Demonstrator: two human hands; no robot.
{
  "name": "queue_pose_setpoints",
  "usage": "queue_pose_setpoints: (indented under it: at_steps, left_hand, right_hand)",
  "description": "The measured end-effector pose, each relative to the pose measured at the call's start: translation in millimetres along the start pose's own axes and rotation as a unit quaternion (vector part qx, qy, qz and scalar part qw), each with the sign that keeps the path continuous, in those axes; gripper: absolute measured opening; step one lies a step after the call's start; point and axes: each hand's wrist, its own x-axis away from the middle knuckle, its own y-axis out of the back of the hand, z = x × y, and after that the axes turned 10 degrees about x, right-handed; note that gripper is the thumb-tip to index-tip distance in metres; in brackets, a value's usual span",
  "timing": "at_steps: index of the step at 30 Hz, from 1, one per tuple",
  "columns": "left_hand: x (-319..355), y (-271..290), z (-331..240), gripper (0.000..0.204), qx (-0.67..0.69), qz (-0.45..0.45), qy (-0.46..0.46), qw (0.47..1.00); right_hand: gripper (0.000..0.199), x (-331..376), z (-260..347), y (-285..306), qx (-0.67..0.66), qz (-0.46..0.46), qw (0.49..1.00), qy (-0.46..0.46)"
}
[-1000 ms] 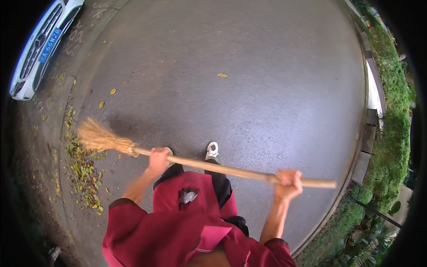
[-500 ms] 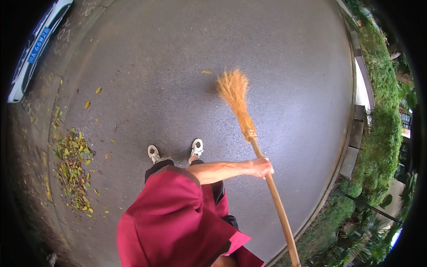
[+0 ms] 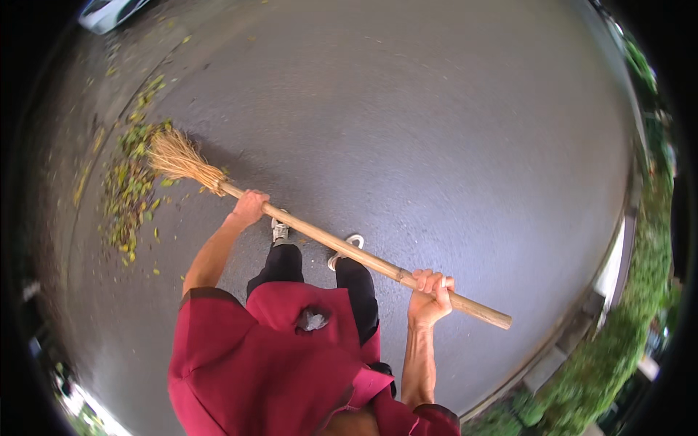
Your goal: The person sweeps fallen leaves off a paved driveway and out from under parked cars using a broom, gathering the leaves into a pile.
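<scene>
I hold a long wooden broom (image 3: 342, 245) slantwise across my body. My left hand (image 3: 249, 208) grips the handle low down, close to the straw head (image 3: 177, 158). My right hand (image 3: 429, 294) grips the handle near its upper end, at waist height on my right. The straw head rests on the wet asphalt (image 3: 436, 131) at my left, touching a pile of green and yellow fallen leaves (image 3: 127, 192). My two white shoes (image 3: 280, 231) stand under the handle.
A kerb runs along the road's left side, with loose leaves scattered beside it. A white car (image 3: 109, 11) is parked at the far upper left. A low wall and green hedge (image 3: 632, 312) border the road on the right.
The broom has swung from my right front across to my left, its head now against the leaf pile. Both hands are seen on the handle again.
</scene>
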Motion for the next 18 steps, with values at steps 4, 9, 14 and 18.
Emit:
queue_pose_setpoints:
  at_steps: [4, 9, 14, 18]
  left_hand:
    - [60.8, 51.2, -40.1, 0.009, -0.024, -0.124, -0.04, 0.991]
    - [41.3, 15.4, -211.3, 0.011, 0.124, -0.148, -0.211, 0.958]
    - [29.9, -10.8, -321.1, 0.01, 0.33, -0.043, -0.364, 0.87]
    - [92.6, -2.7, -214.8, 0.015, 0.36, 0.007, -0.251, 0.899]
  right_hand:
    - [0.025, 15.8, 29.8, 16.6, 0.034, 0.043, 0.997, 0.051]
    - [0.041, 40.9, 204.4, 128.9, 0.079, 0.012, 0.973, 0.218]
    - [0.034, 109.8, 341.7, 115.9, 0.145, -0.219, 0.882, 0.392]
    - [0.032, 100.0, 310.7, 50.1, 0.21, 0.009, 0.903, 0.376]
